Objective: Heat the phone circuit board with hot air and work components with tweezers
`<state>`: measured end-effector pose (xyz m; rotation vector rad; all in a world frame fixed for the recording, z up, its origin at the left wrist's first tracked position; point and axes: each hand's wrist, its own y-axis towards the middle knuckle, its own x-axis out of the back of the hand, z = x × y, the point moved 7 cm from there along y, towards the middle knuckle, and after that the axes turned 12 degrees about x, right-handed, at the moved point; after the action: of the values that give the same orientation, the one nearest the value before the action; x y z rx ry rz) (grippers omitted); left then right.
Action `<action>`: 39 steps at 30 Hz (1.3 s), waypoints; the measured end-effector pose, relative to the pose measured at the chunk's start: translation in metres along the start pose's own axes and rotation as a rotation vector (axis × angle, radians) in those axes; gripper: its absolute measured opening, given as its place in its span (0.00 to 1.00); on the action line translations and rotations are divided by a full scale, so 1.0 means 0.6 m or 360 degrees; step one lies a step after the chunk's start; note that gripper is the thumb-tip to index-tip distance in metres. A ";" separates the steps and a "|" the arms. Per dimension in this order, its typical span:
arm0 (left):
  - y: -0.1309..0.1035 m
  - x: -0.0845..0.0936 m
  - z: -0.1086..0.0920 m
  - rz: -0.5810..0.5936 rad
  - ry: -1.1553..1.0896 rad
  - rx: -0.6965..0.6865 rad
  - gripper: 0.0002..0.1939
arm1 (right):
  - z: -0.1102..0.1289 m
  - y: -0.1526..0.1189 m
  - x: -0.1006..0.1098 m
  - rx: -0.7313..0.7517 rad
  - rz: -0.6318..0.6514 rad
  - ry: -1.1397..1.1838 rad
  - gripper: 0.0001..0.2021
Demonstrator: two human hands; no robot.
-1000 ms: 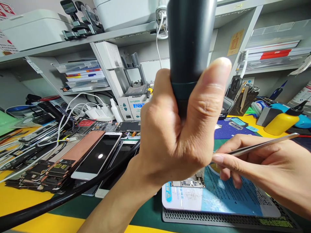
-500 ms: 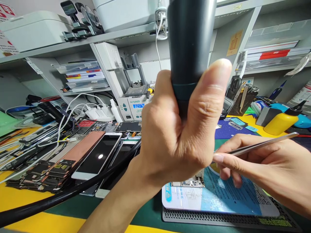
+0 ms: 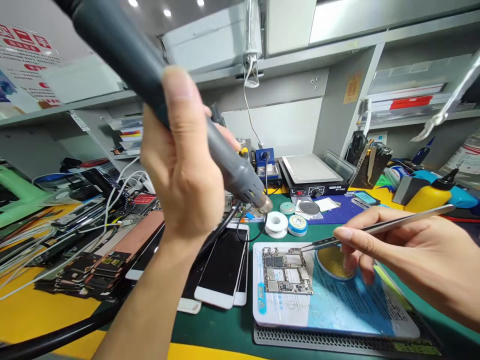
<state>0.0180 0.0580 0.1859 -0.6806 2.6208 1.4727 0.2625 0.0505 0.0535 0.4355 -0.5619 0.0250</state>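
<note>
- The circuit board point(image 3: 288, 267) lay flat on the left part of a blue-and-white pad point(image 3: 337, 315), its chips and metal shields facing up.
- The tweezers point(image 3: 390, 225) slanted in from the right, their tips at the board's upper right corner; whether they touched it, I could not tell.
- The right hand point(image 3: 408, 250) held the tweezers pinched between thumb and fingers, its lower fingers near a round gold-coloured dish point(image 3: 332, 259) on the pad.
- The left hand point(image 3: 183, 155) was wrapped around a dark hot-air tool point(image 3: 232, 165), which tilted so that its metal nozzle pointed down and to the right, above and beyond the board's left side.
- Under the pad was a grey perforated mat point(image 3: 322, 341).
- Behind the pad stood a white spool point(image 3: 276, 224) and, just beside it, a blue-and-white round tin point(image 3: 297, 225).
- To the left lay white-framed phones point(image 3: 221, 265).
- Farther back sat a hot plate point(image 3: 311, 169) with a pale top; a yellow bottle point(image 3: 429, 197) stood at the right.
</note>
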 end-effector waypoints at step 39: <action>0.361 -0.063 0.177 0.0175 0.1976 0.0493 0.20 | -0.030 0.018 0.061 -0.0160 -0.0154 0.0568 0.17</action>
<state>-0.0525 0.2554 0.3114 -1.8725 3.5943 0.6167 0.3011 0.0640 0.0630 0.3495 -0.1893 -0.0179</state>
